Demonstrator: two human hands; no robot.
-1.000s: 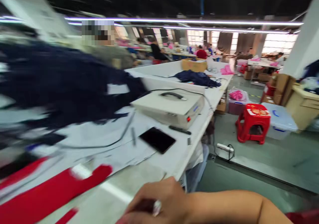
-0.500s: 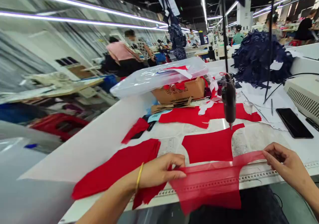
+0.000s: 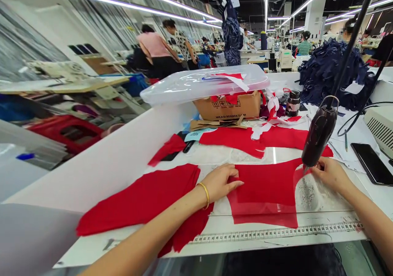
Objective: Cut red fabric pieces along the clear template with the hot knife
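The left hand's (image 3: 219, 182) fingers (image 3: 233, 184) lie flat and close together on the left edge of the red cloth (image 3: 264, 190). The right hand's (image 3: 330, 173) fingers (image 3: 317, 169) curl, pinching the cloth's right corner under the hanging tool (image 3: 319, 136). The cloth lies flat near the worktop's (image 3: 221, 221) front edge, just behind the tape measure (image 3: 276, 231).

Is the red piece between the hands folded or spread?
Spread: the red piece lies flat, left hand and right hand at its edges.
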